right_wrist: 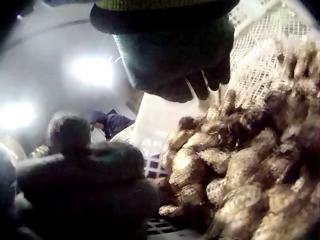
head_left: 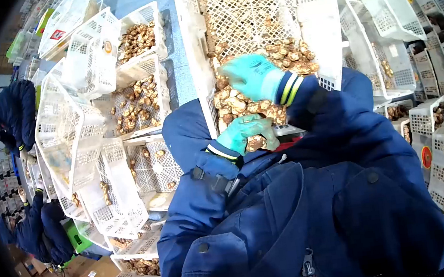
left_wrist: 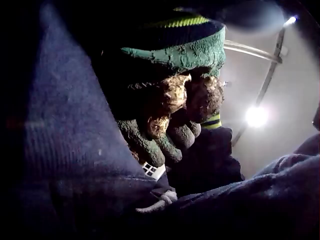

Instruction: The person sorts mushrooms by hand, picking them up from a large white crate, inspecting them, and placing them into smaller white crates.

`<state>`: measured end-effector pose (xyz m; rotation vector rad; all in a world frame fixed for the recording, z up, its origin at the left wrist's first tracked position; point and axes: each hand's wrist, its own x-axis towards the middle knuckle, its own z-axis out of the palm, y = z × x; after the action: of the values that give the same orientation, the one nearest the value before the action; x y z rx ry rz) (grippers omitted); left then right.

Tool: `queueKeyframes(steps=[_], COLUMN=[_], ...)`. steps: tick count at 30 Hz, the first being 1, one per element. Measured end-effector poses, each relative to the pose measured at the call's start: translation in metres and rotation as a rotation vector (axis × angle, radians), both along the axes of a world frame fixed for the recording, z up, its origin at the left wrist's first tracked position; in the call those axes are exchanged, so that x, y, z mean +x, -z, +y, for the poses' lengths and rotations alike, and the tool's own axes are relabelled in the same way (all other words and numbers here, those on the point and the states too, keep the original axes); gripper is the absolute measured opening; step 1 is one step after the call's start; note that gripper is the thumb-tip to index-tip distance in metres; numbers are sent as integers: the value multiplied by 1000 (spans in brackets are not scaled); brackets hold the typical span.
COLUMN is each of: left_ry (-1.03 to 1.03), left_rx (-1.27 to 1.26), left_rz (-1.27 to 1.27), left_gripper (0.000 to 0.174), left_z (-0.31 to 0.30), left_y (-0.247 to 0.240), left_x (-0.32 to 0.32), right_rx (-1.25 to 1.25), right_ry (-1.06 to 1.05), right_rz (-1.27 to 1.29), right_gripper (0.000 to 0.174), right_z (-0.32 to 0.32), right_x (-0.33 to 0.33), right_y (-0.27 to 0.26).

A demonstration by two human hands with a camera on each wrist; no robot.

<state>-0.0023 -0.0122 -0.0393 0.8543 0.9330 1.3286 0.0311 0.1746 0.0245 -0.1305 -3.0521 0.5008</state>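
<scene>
Teal gloves cover both hands. The left hand (head_left: 243, 134) is low at the near end of a white crate (head_left: 193, 43), holding brown knobbly lumps (head_left: 256, 143). In the left wrist view its gloved fingers (left_wrist: 181, 135) curl round several lumps (left_wrist: 174, 94). Above the heap in the crate is the right hand (head_left: 253, 75), its fingers blurred toward the crate's left wall. From the right wrist, the right hand (right_wrist: 175, 62) hangs over the heaped lumps (right_wrist: 245, 165), fingers downward with gaps between them and no lump visible in them. Its fingertips are dark.
Stacked white crates (head_left: 75, 128) stand to the left, some holding lumps (head_left: 138, 101). More crates (head_left: 382, 5) stand at the right. Two people in dark blue clothing (head_left: 16, 110) are at the far left. The crate lies over the wearer's lap, between the knees.
</scene>
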Motion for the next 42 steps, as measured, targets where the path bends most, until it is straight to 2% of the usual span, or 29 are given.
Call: queueKeyframes(steps=[1,3,5,6,7,8,9,10,12,13,15,16,17,18,19,20,21,22,25,26,27,28,31,32,33,37,39,41,42], left_ry=[21,-65,-46,-56,-62,-69,-110,-153,-182,-211,-237,-259,-282,-257,-232,-208,-183,-140,-133,-79,-134,-114,-180,-188,-253,-218,-229,-282,-284], left_rx=[187,564,532,299,64,-174,-85,3,25,-14,-153,-161,-172,-177,-160,-144,-126,-128,-183,-121,-164,-163,-196,-151,-204,-95,-114,-153,-184], left_rz=[252,701,661,326,-8,-339,-135,70,64,-117,-499,-583,-668,-656,-685,-713,-741,-676,-654,-688,-580,-594,-517,-517,-488,-572,-611,-616,-635], left_gripper=[20,20,20,21,22,24,25,27,30,32,38,44,53,65,64,64,64,66,62,59,58,57,51,48,44,37,37,38,40], left_z=[0,3,3,2,-1,-3,-2,-2,-1,1,3,6,8,9,9,9,10,10,6,6,6,7,1,0,-1,2,3,4,3], left_y=[8,5,8,9,10,11,10,10,-8,-15,-21,-28,-37,-40,-38,-34,-37,-43,-43,-38,-42,-43,-46,-38,-41,-34,-31,-33,-32], left_x=[-5,-11,-11,-8,-3,0,-1,-3,-4,-1,0,-1,-1,-4,-5,-6,-6,-8,-2,-5,0,0,-1,-2,-1,-1,-1,0,-2], right_rx=[0,30,13,60,31,-120,-272,-473,-991,-1208,-1487,-1314,-1290,-1096,-898,-1071,-758,-731,-419,-167,85,58,193,137,177,273,428,425,341], right_ry=[-88,-48,-26,18,64,99,129,377,560,596,443,489,432,274,117,23,101,248,462,221,-20,-51,-87,2,30,313,536,515,369], right_rz=[23,-105,-291,-264,-85,-121,-156,-57,37,153,51,45,-8,-127,-238,-299,-382,-247,-99,20,132,-95,-124,-272,-182,-249,-241,102,175], right_gripper=[42,43,38,31,22,20,19,17,29,33,37,37,37,38,39,39,38,37,38,39,41,40,38,40,41,46,46,37,27], right_z=[-11,-16,-11,-10,-4,8,19,23,48,57,88,75,71,60,50,48,37,37,57,60,60,45,34,42,51,84,104,95,89], right_x=[-6,-19,-19,-19,-12,-6,-1,12,26,37,60,63,66,65,63,62,58,53,43,39,38,34,30,28,33,37,31,22,9], right_y=[9,31,10,15,32,29,25,28,27,12,16,-11,-19,-40,-55,-32,-59,-53,-35,-3,21,19,42,41,40,6,14,9,10])
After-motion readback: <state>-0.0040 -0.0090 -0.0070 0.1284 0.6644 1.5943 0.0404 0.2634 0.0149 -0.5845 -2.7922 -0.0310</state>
